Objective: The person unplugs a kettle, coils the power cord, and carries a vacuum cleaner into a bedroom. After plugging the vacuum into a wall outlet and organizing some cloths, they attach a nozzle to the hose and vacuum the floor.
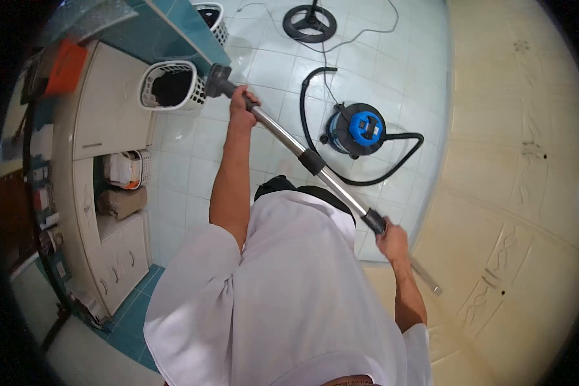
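Observation:
A metal vacuum wand (pixel 283 136) slants across in front of my body, lifted off the floor. My left hand (pixel 243 108) is closed round it near the dark nozzle (pixel 218 81) at its upper left end. My right hand (pixel 392 241) grips the wand by the black collar (pixel 374 221) towards the other end. Past that hand, a length of bare metal tube (pixel 426 276) sticks out to the lower right. On the tiles beyond stands a blue and black canister vacuum cleaner (pixel 365 128), its black hose (pixel 304 106) looping around it with one end lying loose.
White laundry baskets (pixel 196 96) holding dark cloth stand at the upper left. A round black stand base (pixel 309 24) and a thin grey cord (pixel 360 35) lie on the tiled floor (pixel 270 67). Cream cabinets (pixel 109 103) line the left; a cream panelled surface (pixel 514 193) fills the right.

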A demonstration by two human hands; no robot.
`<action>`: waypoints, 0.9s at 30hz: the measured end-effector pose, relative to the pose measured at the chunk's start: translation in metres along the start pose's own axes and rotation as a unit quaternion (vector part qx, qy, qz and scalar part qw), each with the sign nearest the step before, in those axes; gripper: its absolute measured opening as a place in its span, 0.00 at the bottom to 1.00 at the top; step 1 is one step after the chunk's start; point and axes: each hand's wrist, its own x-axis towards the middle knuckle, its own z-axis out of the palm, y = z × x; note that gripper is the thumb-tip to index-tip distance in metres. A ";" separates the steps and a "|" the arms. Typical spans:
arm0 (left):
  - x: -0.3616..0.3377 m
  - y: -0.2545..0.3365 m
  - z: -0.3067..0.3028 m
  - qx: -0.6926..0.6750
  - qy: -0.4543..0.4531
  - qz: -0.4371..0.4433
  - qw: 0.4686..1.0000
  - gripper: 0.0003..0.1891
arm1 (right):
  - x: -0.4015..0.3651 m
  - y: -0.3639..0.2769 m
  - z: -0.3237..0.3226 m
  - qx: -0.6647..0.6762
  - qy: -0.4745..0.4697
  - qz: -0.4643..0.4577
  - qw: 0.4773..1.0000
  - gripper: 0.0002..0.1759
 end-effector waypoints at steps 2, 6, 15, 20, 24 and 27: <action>0.041 0.015 -0.017 0.081 0.238 0.107 0.962 0.12 | 0.012 0.030 0.004 -0.172 0.142 -0.011 0.975 0.19; 0.054 0.151 -0.079 -0.009 0.071 0.224 0.972 0.15 | -0.008 0.092 -0.041 -0.247 0.115 0.034 0.962 0.19; -0.121 0.022 0.034 0.640 -0.283 0.029 0.714 0.26 | 0.069 0.005 -0.088 -0.235 0.157 -0.128 0.951 0.20; -0.138 -0.052 0.028 0.732 -0.366 -0.090 0.567 0.39 | 0.129 -0.063 -0.080 -0.240 0.131 -0.232 0.934 0.16; -0.128 -0.069 0.014 0.770 -0.348 -0.049 0.533 0.37 | 0.179 -0.089 -0.078 -0.244 0.068 -0.294 0.922 0.15; -0.103 -0.082 -0.038 0.763 -0.274 -0.066 0.582 0.31 | 0.214 -0.100 -0.072 -0.209 0.146 -0.433 0.865 0.15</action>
